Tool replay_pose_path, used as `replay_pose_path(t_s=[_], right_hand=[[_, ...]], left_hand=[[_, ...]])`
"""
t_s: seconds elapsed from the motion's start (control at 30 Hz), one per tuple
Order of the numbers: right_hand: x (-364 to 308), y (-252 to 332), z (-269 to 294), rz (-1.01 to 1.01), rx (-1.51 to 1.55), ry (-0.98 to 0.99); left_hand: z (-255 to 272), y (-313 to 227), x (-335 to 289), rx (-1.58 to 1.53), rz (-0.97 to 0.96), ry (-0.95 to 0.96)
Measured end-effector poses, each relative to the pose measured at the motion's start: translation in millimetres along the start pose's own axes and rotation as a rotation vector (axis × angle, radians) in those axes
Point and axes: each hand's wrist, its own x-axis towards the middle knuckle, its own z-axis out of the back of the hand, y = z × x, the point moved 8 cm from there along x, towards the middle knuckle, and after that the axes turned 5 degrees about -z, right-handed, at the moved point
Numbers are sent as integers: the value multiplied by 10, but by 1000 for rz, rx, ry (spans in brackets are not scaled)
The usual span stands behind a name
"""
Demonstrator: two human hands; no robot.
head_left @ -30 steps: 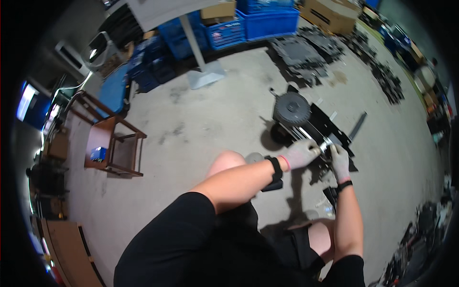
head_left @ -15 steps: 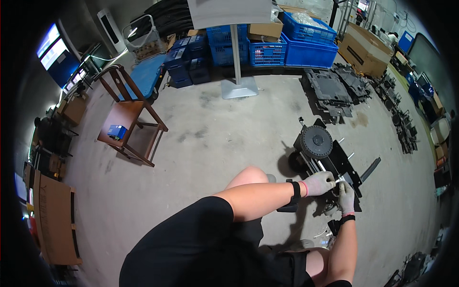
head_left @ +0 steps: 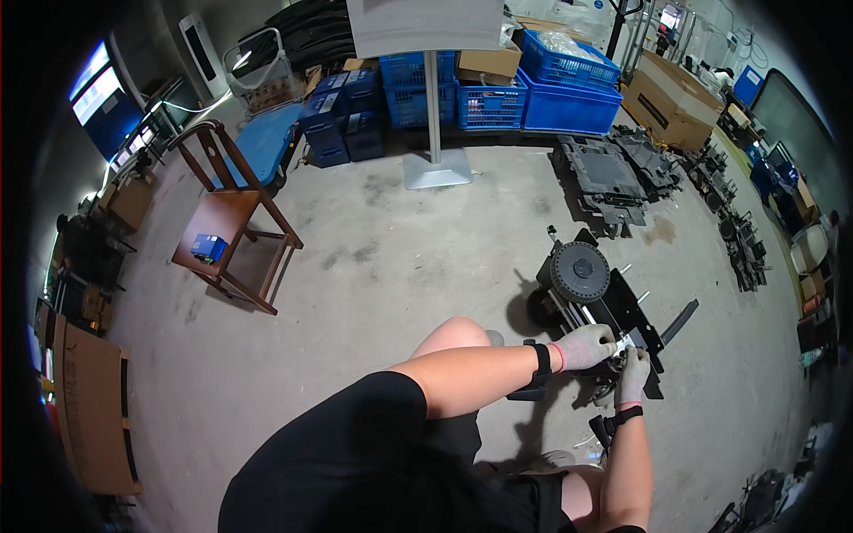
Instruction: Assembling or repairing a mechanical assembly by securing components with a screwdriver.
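Observation:
On the floor to the front right lies a black metal frame assembly (head_left: 633, 305) with silver rods. A black ribbed wheel (head_left: 579, 272) sits flat on its far end. My left hand (head_left: 586, 346), in a pale knit glove, is closed at the near part of the assembly. Just right of it my right hand (head_left: 633, 377), gloved too, has its fingers pinched together against the same part. Between the fingertips shows a small silver-white piece (head_left: 625, 343); its kind and what each hand grips are too small to tell.
A wooden chair (head_left: 218, 222) bearing a small blue box stands at left. Blue crates (head_left: 573, 102) and a large carton (head_left: 673, 99) line the back. Dark metal frames (head_left: 602, 178) lie on the floor beyond the assembly. A signboard's post base (head_left: 438, 169) stands mid-back.
The view has shifted slightly, so everything sits a little further left. Both hands stay at the same part of the assembly, with only small finger movements.

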Motion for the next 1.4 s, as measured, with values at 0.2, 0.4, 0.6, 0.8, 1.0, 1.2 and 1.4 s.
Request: replay_pose_path(t_s=[0.2,0.4,0.6,0.8,1.0,1.2,1.4], right_hand=[[-163,180,-102,-112,210,5],[-17,54,-8,-123,46,68],[3,99,6,-19,-198,135],[-135,384,-109,82,-353,86],[12,108,-72,127,-313,-6],[5,182,-90,61,-459,113],[-6,150,-35,48,-420,108]], left_hand=[[154,-136,-46,7,17,-9],[46,41,-7,5,0,-47],[71,-66,-3,-24,-3,-41],[82,-36,-26,-2,-30,-51],[73,-56,-32,0,-20,-40],[78,-42,-27,-48,4,-36],[73,-78,-18,-4,-13,-32]])
